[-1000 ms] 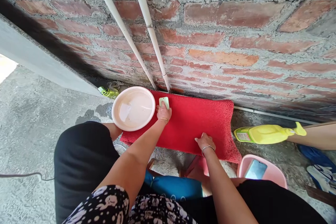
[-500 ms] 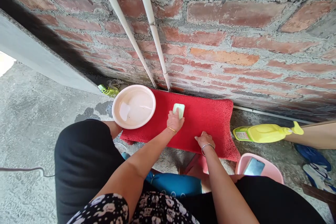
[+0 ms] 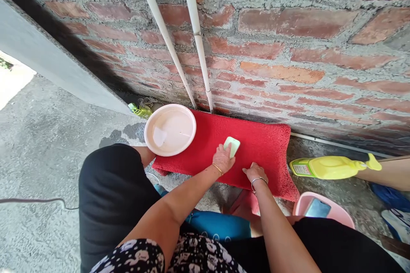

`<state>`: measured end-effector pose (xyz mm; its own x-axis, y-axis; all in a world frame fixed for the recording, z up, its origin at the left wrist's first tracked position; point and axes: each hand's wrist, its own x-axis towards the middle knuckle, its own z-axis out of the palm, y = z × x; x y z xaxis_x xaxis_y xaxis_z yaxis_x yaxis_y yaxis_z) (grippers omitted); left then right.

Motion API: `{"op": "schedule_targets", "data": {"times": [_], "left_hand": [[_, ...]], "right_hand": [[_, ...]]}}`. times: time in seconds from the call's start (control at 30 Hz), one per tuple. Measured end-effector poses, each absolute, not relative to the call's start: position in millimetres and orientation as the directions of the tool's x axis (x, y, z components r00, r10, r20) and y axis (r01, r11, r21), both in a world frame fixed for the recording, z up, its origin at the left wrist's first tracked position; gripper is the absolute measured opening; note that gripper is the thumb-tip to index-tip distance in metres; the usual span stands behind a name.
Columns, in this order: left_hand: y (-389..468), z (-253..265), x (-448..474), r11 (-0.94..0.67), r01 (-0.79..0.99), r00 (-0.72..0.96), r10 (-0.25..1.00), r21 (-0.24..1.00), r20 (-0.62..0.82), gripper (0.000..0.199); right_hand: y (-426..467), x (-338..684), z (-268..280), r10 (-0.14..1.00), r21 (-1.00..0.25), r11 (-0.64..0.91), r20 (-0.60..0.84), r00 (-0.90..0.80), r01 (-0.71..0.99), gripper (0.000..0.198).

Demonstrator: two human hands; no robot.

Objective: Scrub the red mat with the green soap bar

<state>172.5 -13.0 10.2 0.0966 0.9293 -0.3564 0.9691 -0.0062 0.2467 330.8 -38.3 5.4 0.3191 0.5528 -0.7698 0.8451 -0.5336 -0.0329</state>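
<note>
A thick red mat (image 3: 256, 140) lies draped in front of me, low against the brick wall. My left hand (image 3: 223, 158) is closed on a pale green rounded block (image 3: 232, 146), pressed to the mat near its middle; its underside is hidden, and I cannot make out what kind of thing it is. Nearer the mat's front edge, my right hand (image 3: 256, 173) rests with curled fingers on the red fabric, thumb out to the left. A light pink basin (image 3: 147, 134) of water stands on the mat's left end.
A yellow spray bottle (image 3: 335, 167) lies to the right of the mat, with a pink tub (image 3: 347, 218) holding a phone (image 3: 317, 208) nearer me. Two white pipes (image 3: 201, 51) run down the brick wall (image 3: 297, 23). A green bottle (image 3: 140, 111) sits behind the basin.
My left hand has slid the pale green block toward me and a little right across the mat, turning it slightly. My right hand stays in about the same place. The whole view has shifted a little.
</note>
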Motion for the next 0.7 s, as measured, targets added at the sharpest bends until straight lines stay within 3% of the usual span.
{"op": "schedule_targets", "data": {"times": [0.13, 0.3, 0.37, 0.57, 0.7], "left_hand": [[13, 16, 114, 0.261, 0.953, -0.208, 0.932, 0.153, -0.296, 0.071], [20, 12, 94, 0.387, 0.916, -0.342, 0.89, 0.103, -0.301, 0.072], [10, 9, 117, 0.34, 0.935, -0.296, 0.906, 0.103, -0.304, 0.073], [-21, 11, 202, 0.039, 0.969, 0.064, 0.915, 0.243, -0.399, 0.074], [-19, 19, 192, 0.034, 0.96, 0.078, 0.92, 0.277, -0.385, 0.074]], "right_hand": [[-38, 330, 5, 0.549, -0.028, -0.533, -0.772, 0.321, 0.846, 0.047], [-37, 329, 7, 0.547, -0.021, -0.535, -0.77, 0.328, 0.844, 0.049], [-37, 329, 7, 0.547, -0.018, -0.536, -0.768, 0.332, 0.844, 0.049], [-38, 330, 7, 0.565, -0.034, -0.528, -0.76, 0.321, 0.848, 0.047], [-38, 330, 7, 0.563, -0.036, -0.539, -0.759, 0.328, 0.842, 0.047]]}}
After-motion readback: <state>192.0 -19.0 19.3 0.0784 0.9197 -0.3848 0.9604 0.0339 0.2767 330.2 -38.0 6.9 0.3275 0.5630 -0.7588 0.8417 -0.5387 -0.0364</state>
